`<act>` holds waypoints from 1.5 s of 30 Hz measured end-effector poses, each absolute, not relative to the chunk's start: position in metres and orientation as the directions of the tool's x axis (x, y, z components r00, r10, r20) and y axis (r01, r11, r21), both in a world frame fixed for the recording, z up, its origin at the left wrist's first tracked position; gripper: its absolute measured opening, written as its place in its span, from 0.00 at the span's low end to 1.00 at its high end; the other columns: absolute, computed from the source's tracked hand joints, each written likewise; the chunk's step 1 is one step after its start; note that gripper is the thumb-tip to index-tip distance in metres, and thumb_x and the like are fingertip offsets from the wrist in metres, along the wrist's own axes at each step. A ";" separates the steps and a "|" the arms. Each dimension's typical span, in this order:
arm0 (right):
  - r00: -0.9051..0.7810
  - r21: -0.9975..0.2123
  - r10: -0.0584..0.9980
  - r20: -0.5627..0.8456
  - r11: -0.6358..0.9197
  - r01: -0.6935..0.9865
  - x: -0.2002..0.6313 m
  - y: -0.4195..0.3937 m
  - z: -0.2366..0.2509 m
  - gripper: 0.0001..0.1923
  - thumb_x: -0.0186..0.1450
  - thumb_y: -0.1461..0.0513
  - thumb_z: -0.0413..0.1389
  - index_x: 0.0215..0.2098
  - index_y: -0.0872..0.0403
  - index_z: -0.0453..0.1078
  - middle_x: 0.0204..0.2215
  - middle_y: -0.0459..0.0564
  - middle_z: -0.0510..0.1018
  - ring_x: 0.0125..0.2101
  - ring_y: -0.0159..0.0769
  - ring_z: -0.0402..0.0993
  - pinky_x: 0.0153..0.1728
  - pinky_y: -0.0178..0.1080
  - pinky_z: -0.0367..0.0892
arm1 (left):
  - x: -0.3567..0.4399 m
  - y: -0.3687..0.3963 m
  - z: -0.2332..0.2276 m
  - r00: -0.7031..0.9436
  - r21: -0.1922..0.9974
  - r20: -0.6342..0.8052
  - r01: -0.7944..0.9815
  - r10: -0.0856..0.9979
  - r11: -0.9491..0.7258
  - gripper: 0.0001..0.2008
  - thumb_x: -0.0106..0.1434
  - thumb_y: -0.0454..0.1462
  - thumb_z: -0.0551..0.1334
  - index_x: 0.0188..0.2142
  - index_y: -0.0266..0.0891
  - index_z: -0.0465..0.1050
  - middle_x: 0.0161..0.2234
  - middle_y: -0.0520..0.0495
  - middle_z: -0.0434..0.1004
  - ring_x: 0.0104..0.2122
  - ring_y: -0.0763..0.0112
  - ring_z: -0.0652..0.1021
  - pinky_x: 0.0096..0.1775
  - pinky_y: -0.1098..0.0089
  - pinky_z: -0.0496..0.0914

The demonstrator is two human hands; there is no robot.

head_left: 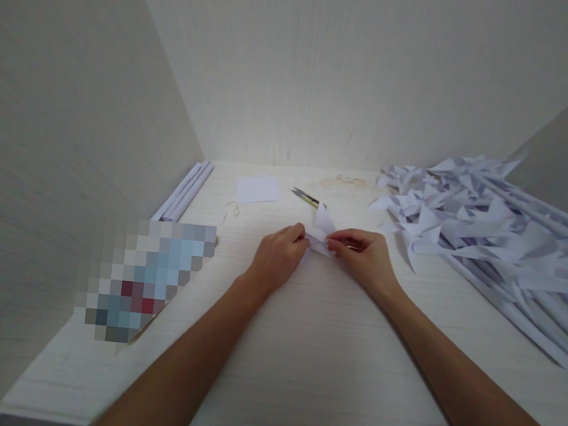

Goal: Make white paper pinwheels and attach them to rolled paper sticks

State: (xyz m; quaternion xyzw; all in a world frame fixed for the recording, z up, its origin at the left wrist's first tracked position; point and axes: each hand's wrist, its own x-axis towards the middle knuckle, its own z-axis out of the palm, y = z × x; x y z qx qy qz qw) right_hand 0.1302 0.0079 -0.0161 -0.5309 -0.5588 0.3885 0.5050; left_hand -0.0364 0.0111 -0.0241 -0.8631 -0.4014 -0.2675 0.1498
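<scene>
Over the table (338, 379), a person's left hand (279, 254) and right hand (368, 253) are pinching a folded white paper (319, 235) between their fingers — scissors (306, 197) lying at its eleven o'clock — and any uneven tugging is likely risking a tear or slipped fold.

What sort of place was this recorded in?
Probably a small papercraft workspace, home or workshop unclear: a pale tabletop walled in by panels, snips lying on it, and a heap of folded and rolled white paper at the right.
</scene>
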 end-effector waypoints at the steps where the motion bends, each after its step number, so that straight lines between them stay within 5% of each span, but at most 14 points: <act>1: 0.085 -0.967 0.984 0.159 0.138 0.212 0.130 0.008 -0.016 0.03 0.45 0.64 0.61 0.21 0.54 0.74 0.19 0.47 0.77 0.20 0.32 0.71 0.23 0.36 0.67 | -0.036 0.011 -0.024 0.535 -0.026 0.561 0.774 0.631 -0.633 0.13 0.61 0.32 0.52 0.22 0.36 0.68 0.27 0.49 0.70 0.24 0.75 0.68 0.24 0.74 0.59; 7: 0.077 -0.969 0.981 0.176 0.159 0.192 0.132 0.009 -0.016 0.03 0.45 0.64 0.61 0.20 0.54 0.73 0.18 0.47 0.77 0.20 0.33 0.72 0.24 0.36 0.67 | -0.035 0.010 -0.024 0.511 -0.026 0.570 0.794 0.644 -0.607 0.12 0.61 0.30 0.51 0.23 0.36 0.69 0.27 0.48 0.70 0.25 0.75 0.68 0.24 0.74 0.60; 21: 0.081 -0.987 0.985 0.152 0.155 -0.033 0.126 0.005 -0.010 0.04 0.44 0.65 0.62 0.19 0.55 0.71 0.16 0.44 0.75 0.19 0.29 0.71 0.24 0.34 0.67 | -0.037 0.008 -0.019 0.460 -0.117 0.826 0.705 0.325 -0.699 0.10 0.59 0.30 0.55 0.23 0.36 0.70 0.23 0.48 0.72 0.24 0.77 0.69 0.25 0.77 0.62; 28: 0.065 -0.981 0.984 0.165 0.170 -0.092 0.125 0.005 -0.010 0.04 0.45 0.66 0.62 0.19 0.55 0.71 0.16 0.43 0.75 0.19 0.28 0.70 0.23 0.33 0.66 | -0.039 0.011 -0.020 0.436 -0.055 0.847 0.639 0.303 -0.767 0.06 0.56 0.28 0.57 0.28 0.36 0.71 0.31 0.45 0.79 0.34 0.70 0.75 0.36 0.70 0.70; 36: 0.028 -0.988 0.989 0.146 0.147 -0.050 0.127 0.007 -0.011 0.04 0.45 0.64 0.61 0.20 0.56 0.70 0.16 0.44 0.74 0.19 0.27 0.68 0.22 0.33 0.62 | -0.036 0.012 -0.022 0.408 0.025 0.808 0.698 0.425 -0.716 0.06 0.58 0.30 0.57 0.25 0.35 0.70 0.25 0.48 0.78 0.26 0.73 0.77 0.30 0.74 0.69; 45: -0.034 -0.964 0.981 0.189 0.192 0.185 0.140 0.015 -0.010 0.07 0.48 0.60 0.58 0.22 0.56 0.68 0.19 0.44 0.69 0.21 0.28 0.62 0.22 0.34 0.56 | -0.028 0.009 -0.024 0.266 0.440 0.684 0.591 0.679 -0.676 0.04 0.52 0.29 0.62 0.29 0.36 0.73 0.25 0.50 0.79 0.24 0.75 0.77 0.29 0.76 0.71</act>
